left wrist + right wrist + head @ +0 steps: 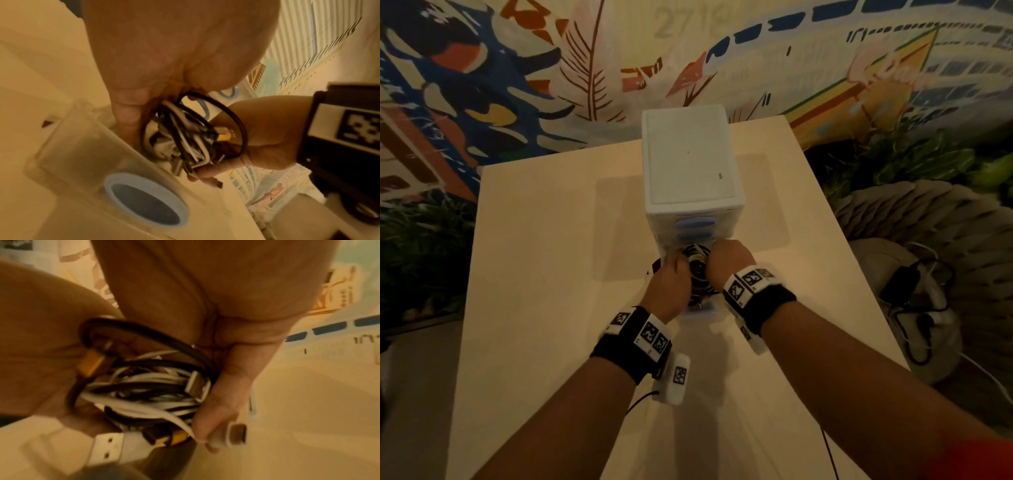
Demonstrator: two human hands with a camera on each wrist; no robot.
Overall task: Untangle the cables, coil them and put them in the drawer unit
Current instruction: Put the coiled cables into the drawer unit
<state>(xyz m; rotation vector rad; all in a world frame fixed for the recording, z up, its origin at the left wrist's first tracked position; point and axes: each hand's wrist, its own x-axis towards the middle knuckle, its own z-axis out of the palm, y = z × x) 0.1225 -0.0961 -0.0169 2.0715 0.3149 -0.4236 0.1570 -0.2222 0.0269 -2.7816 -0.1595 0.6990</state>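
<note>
On a pale bench (pixel 544 308) before a painted mural, both hands, left hand (pixel 667 289) and right hand (pixel 726 262), clasp a coiled bundle of black and white cables (pixel 697 270) at frame centre, lowering it into the white plastic drawer unit's (pixel 688 164) open bottom drawer (pixel 86 146); next, likely release and shut the drawer.

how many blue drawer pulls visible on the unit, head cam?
2, stacked on the front of the drawer unit: upper blue pull, lower blue pull just beneath it. The hands and cable bundle cover the front below, so more may be hidden there.

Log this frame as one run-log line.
stage: stowing cables | left hand: holds cable bundle | right hand: holds same bundle | drawer: open, bundle above it | drawer unit: on table
</note>
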